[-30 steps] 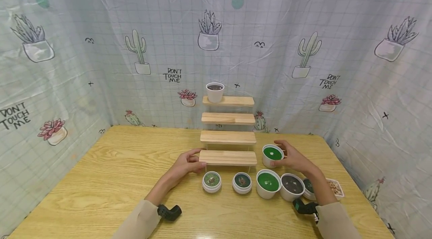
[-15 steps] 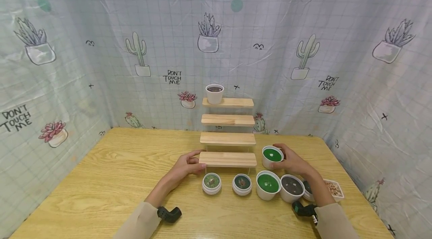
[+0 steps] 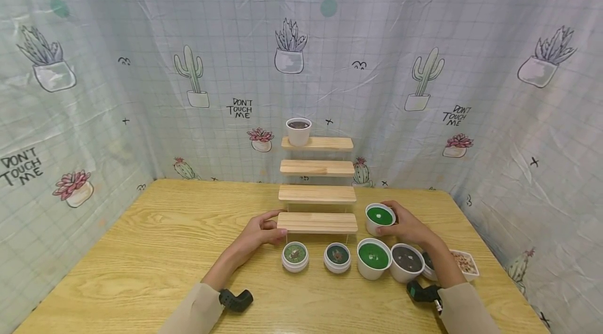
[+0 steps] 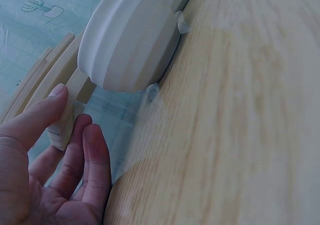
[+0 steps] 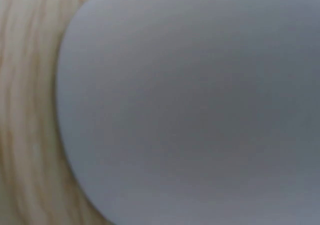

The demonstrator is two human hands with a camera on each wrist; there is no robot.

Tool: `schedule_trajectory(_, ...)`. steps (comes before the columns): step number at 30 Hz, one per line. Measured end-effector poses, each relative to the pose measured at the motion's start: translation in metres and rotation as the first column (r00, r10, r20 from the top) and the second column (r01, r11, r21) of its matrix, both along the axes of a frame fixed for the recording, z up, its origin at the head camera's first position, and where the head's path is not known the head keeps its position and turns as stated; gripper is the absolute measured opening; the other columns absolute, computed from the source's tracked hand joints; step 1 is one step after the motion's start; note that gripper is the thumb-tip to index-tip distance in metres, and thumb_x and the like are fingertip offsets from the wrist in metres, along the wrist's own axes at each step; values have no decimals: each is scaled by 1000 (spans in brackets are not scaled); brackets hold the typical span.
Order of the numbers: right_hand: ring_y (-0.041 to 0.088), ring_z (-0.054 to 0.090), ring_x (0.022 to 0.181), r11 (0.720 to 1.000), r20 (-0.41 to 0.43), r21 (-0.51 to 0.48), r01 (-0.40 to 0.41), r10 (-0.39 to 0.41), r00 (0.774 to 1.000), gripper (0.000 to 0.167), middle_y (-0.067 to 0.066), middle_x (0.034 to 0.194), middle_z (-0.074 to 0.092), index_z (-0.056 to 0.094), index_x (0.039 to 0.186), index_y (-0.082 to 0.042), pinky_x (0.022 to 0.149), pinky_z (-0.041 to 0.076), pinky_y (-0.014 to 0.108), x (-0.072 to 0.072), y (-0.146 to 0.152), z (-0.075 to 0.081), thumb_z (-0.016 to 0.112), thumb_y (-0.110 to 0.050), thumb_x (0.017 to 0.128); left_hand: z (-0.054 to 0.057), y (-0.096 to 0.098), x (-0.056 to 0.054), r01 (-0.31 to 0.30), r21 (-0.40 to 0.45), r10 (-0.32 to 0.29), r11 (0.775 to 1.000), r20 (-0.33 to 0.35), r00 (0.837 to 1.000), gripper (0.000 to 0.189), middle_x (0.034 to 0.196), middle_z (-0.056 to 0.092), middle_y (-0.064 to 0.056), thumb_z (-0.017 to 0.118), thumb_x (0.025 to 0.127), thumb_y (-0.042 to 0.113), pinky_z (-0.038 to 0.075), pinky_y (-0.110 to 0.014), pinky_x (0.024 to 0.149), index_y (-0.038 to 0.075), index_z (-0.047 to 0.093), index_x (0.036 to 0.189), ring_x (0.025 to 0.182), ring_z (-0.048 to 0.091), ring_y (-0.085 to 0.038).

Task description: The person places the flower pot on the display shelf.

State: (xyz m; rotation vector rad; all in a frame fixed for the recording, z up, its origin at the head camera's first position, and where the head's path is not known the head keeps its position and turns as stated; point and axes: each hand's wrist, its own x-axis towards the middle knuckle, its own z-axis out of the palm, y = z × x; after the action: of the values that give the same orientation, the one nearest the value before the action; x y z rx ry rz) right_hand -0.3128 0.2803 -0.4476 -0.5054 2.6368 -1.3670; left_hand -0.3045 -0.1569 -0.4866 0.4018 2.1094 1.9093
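My left hand point(image 3: 260, 229) grips the left end of the lowest board of a tiered wooden shelf point(image 3: 317, 222). In the left wrist view, the thumb point(image 4: 47, 110) lies over that board's end while the fingers come up from below. To the right of the shelf, my right hand point(image 3: 409, 225) holds a white cup with a green filling point(image 3: 379, 219), thumb at the near side and fingers round the far side. A pale, blurred cup surface point(image 5: 190, 105) takes up most of the right wrist view, hiding the hand there.
One dark-filled cup point(image 3: 299, 132) stands at the left of the top board. In front of the shelf are two low white jars, a green jar point(image 3: 295, 254) and a teal jar point(image 3: 337, 255). Further right sit another green-filled cup point(image 3: 374, 258), a dark-filled cup point(image 3: 407, 262) and a small tray point(image 3: 471, 267).
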Motion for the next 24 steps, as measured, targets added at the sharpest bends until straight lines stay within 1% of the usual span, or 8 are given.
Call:
schedule_trajectory(6, 37, 56, 129, 999, 8, 35, 38, -38, 999, 81, 26, 143, 53, 35, 150, 5, 105, 48, 44, 2, -3, 5, 81, -22, 89, 0, 0, -1, 6, 13, -6, 1000, -1, 1000, 83, 98, 70, -5, 79, 92, 20, 62, -33, 83, 3, 33, 160, 94, 71, -14)
schedule_trajectory(12, 36, 56, 127, 998, 3, 29, 58, -58, 998, 81, 25, 141, 54, 36, 150, 6, 102, 49, 41, 2, -3, 11, 80, -23, 89, -1, 1, -2, 10, 16, -10, 1000, -1, 1000, 83, 97, 70, -4, 78, 93, 19, 62, -32, 83, 3, 33, 160, 93, 70, -14)
schedule_trajectory(16, 39, 54, 130, 998, -25, 28, 63, -63, 998, 80, 26, 144, 51, 36, 150, 5, 105, 48, 47, 3, -3, 16, 80, -22, 89, -1, 0, -3, 12, 16, -12, 1000, 1, 1000, 82, 99, 71, -5, 78, 93, 19, 62, -33, 84, 4, 33, 160, 95, 70, -14)
schedule_trajectory(18, 39, 54, 130, 997, -40, 29, 69, -68, 997, 80, 26, 145, 50, 36, 151, 4, 106, 49, 47, 4, -4, 19, 80, -22, 90, -1, 0, -2, 10, 15, -10, 1000, 4, 1000, 81, 101, 71, -5, 78, 93, 19, 62, -33, 84, 5, 34, 160, 96, 71, -15)
schedule_trajectory(21, 38, 55, 128, 998, -63, 15, 59, -58, 996, 79, 26, 144, 50, 35, 151, 5, 103, 50, 41, 6, -5, 25, 80, -20, 90, -1, 0, -2, 16, 17, -16, 1000, 7, 1000, 81, 102, 72, -6, 78, 93, 19, 62, -34, 85, 5, 33, 160, 97, 71, -16)
schedule_trajectory(24, 37, 56, 126, 999, -83, -7, 40, -41, 996, 79, 27, 143, 50, 33, 151, 6, 98, 51, 32, 9, -7, 31, 79, -18, 91, -1, 0, -1, 17, 20, -17, 1000, 5, 1000, 81, 102, 72, -5, 77, 94, 19, 62, -34, 86, 5, 33, 160, 97, 71, -15)
